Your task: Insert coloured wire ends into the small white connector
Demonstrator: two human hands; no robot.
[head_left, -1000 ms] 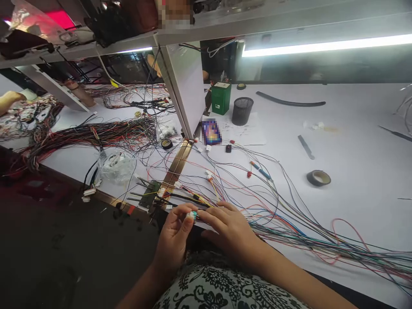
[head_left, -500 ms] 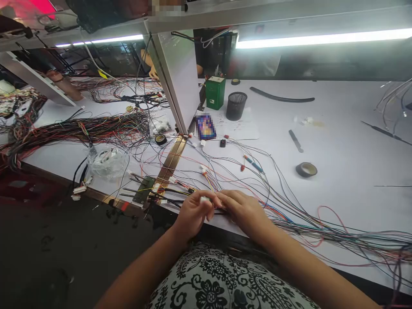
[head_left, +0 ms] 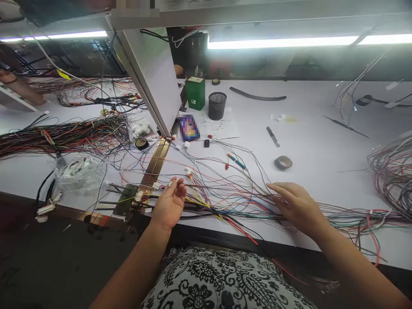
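As the white worktop (head_left: pixel 309 141) stretches away in front of me, the wire bundle (head_left: pixel 238 213) lies near its close edge, its long axis running crosswise, left to right, rather than away from my body. The tightest part of that bundle sits between my hands: leftward from my right hand (head_left: pixel 298 208), rightward from my left hand (head_left: pixel 169 206), with the left the nearer of the two.

My right hand is over the wires, palm down, fingers stretched together and pointing left; the thumb side is hidden, so I can't tell whether it grips any strands. My left hand is turned palm up with its fingers half curled, thumb close to the forefinger.

Smaller, beyond my right hand and apart from it, is a roll of tape (head_left: pixel 280 166). A white connector (head_left: pixel 189 172) lies just past my left fingertips. Smallest is a pale spot at my left thumb tip; I can't tell whether it is a part being held or not.
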